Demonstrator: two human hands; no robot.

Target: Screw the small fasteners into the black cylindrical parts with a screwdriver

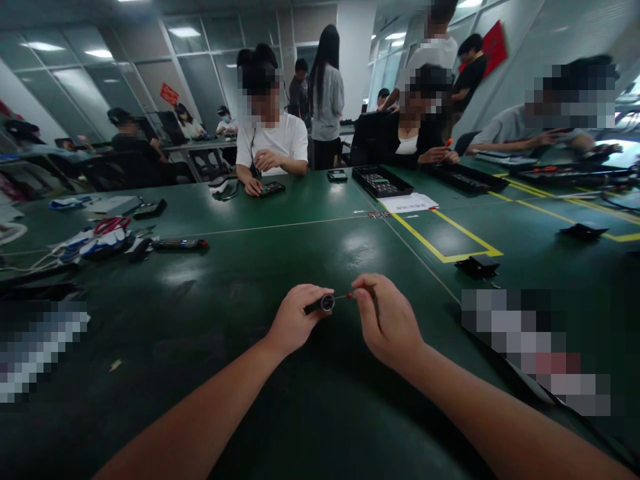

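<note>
My left hand (299,319) is closed around a small black cylinder (327,303), whose round, pale-rimmed end faces me. Just to its right, my right hand (389,319) pinches a thin rod with a red collar (349,295), perhaps a small screwdriver. Its narrow shaft points left and reaches the cylinder's edge; whether it enters the cylinder I cannot tell. The fingers hide the rod's other end. Both hands are close together above the green table (240,373).
On the left lie a dark cylindrical tool (179,245), gloves (107,241) and cables. Black parts (479,266) lie at the right, beside yellow tape (473,255). Black trays (383,181) and a paper sheet (407,202) are farther back. Several people sit across the table.
</note>
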